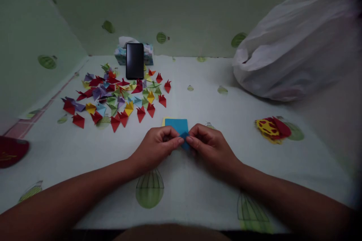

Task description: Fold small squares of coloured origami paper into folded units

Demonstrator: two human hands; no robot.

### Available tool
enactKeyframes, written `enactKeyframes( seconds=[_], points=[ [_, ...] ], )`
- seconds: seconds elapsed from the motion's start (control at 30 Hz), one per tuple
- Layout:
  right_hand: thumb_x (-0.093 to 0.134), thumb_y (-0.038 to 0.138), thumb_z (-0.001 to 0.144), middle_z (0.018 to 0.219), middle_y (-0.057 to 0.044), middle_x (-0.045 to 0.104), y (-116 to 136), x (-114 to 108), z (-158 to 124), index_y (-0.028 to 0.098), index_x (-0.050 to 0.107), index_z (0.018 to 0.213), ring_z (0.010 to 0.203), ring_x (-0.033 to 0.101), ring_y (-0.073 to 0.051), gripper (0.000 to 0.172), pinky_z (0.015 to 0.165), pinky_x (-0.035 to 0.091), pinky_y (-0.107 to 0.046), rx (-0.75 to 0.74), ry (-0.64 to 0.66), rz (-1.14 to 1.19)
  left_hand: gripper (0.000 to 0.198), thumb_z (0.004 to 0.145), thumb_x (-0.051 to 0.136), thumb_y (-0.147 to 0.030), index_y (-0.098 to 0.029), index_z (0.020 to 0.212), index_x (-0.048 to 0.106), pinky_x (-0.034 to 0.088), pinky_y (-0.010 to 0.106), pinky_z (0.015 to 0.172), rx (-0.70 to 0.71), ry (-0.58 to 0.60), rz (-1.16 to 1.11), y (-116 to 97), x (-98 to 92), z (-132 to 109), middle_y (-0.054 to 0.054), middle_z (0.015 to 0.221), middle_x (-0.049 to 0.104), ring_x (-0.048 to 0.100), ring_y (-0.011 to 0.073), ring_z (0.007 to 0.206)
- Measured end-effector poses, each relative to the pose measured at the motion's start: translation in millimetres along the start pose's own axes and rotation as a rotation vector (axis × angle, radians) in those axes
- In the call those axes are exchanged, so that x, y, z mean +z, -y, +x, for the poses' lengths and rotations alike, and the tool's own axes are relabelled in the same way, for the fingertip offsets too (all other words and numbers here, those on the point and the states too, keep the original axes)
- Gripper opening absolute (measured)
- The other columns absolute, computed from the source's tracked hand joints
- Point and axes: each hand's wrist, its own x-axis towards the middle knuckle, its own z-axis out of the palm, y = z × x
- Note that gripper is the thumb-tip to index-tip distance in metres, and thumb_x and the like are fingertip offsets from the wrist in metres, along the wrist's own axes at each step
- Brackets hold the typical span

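Observation:
Between the fingertips of both hands is a small folded piece of blue paper (185,144), mostly covered by thumbs and fingers. My left hand (160,143) pinches its left side, and my right hand (210,145) pinches the right side. Just beyond them lies a square blue sheet (175,122), with the edge of a yellow sheet (163,121) showing under its left side. How many sheets are stacked there I cannot tell. Farther off to the left, many folded paper cranes (123,117) in red, yellow, green, purple and blue are spread over the table.
A dark phone (135,61) leans against a tissue box (148,53) at the back. On the right bulges a large white plastic bag (271,56). Red and yellow cut-out pieces (273,128) lie nearer me, and a dark red object (13,151) sits at the left edge.

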Motion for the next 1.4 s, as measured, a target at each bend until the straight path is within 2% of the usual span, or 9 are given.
enactKeyframes(
  seconds=[0.1,0.3,0.47,0.67,0.77,0.9,1.1,1.3,1.4],
  points=[
    [0.060,0.033,0.088,0.055,0.004,0.052,0.6,0.4,0.4,0.019,0.052,0.072,0.049,0.045,-0.010,0.023,0.048,0.035,-0.022,0.046,0.025,0.047,0.025,0.080,0.066,-0.036,-0.017,0.068,0.055,0.029,0.021,0.046,-0.070,0.017,-0.056,-0.7,0.8,0.2,-0.007,0.053,0.045,0.036,0.0066,0.046],
    [0.060,0.036,0.087,0.055,0.004,0.054,1.2,1.5,0.5,0.018,0.052,0.071,0.048,0.047,-0.010,0.026,0.048,0.037,-0.023,0.087,0.118,0.099,0.023,0.081,0.063,-0.037,-0.015,0.075,0.062,0.040,0.025,0.061,0.056,0.003,0.034,0.7,-1.7,0.4,0.000,0.068,0.058,0.051,0.0116,0.064],
    [0.057,0.035,0.090,0.054,0.003,0.057,2.8,0.5,-0.3,0.018,0.055,0.070,0.047,0.050,-0.010,0.027,0.048,0.039,-0.023,0.055,0.063,0.038,0.025,0.080,0.066,-0.037,-0.016,0.069,0.058,0.035,0.021,0.049,-0.033,-0.010,-0.036,-1.8,-2.3,0.7,-0.005,0.053,0.050,0.044,0.0084,0.048],
    [0.061,0.038,0.090,0.058,0.003,0.059,-0.4,0.3,0.4,0.018,0.056,0.070,0.047,0.053,-0.009,0.029,0.049,0.041,-0.023,0.049,-0.062,0.163,0.026,0.080,0.069,-0.036,-0.015,0.068,0.060,0.042,0.022,0.050,-0.115,-0.021,-0.152,-4.9,-1.0,1.7,-0.001,0.055,0.061,0.054,0.0099,0.050],
    [0.054,0.043,0.094,0.059,0.001,0.060,-2.1,0.4,1.4,0.017,0.058,0.072,0.050,0.055,-0.010,0.034,0.053,0.043,-0.024,0.044,-0.020,0.193,0.024,0.079,0.070,-0.034,-0.015,0.069,0.062,0.044,0.022,0.052,-0.090,-0.076,-0.238,-2.6,0.5,1.8,-0.001,0.057,0.062,0.055,0.0094,0.051],
    [0.059,0.039,0.090,0.055,0.002,0.057,-2.0,0.3,2.8,0.017,0.056,0.069,0.048,0.050,-0.010,0.031,0.051,0.040,-0.024,0.068,0.068,0.165,0.020,0.079,0.071,-0.032,-0.014,0.073,0.065,0.047,0.022,0.055,-0.055,-0.107,-0.288,1.4,2.0,1.5,-0.001,0.061,0.064,0.057,0.0092,0.054],
    [0.058,0.031,0.088,0.057,0.004,0.054,2.1,0.9,1.5,0.018,0.054,0.071,0.051,0.050,-0.010,0.022,0.051,0.039,-0.023,0.005,0.080,0.048,0.018,0.079,0.072,-0.030,-0.014,0.077,0.065,0.050,0.021,0.058,-0.023,-0.103,-0.283,2.0,2.6,1.7,-0.001,0.067,0.066,0.059,0.0088,0.059],
    [0.062,0.036,0.088,0.061,0.003,0.058,-0.7,-0.1,2.8,0.018,0.057,0.082,0.053,0.053,-0.010,0.019,0.052,0.041,-0.023,0.030,0.054,0.162,0.016,0.077,0.073,-0.026,-0.014,0.081,0.063,0.053,0.022,0.059,-0.008,-0.142,-0.278,1.5,2.2,3.4,-0.001,0.067,0.067,0.062,0.0100,0.059],
    [0.062,0.036,0.089,0.062,0.003,0.060,-2.3,-1.8,4.0,0.018,0.057,0.079,0.053,0.054,-0.010,0.021,0.054,0.042,-0.024,0.034,0.021,0.170,0.020,0.077,0.074,-0.026,-0.015,0.088,0.061,0.056,0.024,0.062,-0.019,-0.142,-0.306,3.2,2.4,2.8,0.000,0.068,0.070,0.067,0.0126,0.064]
  ],
)
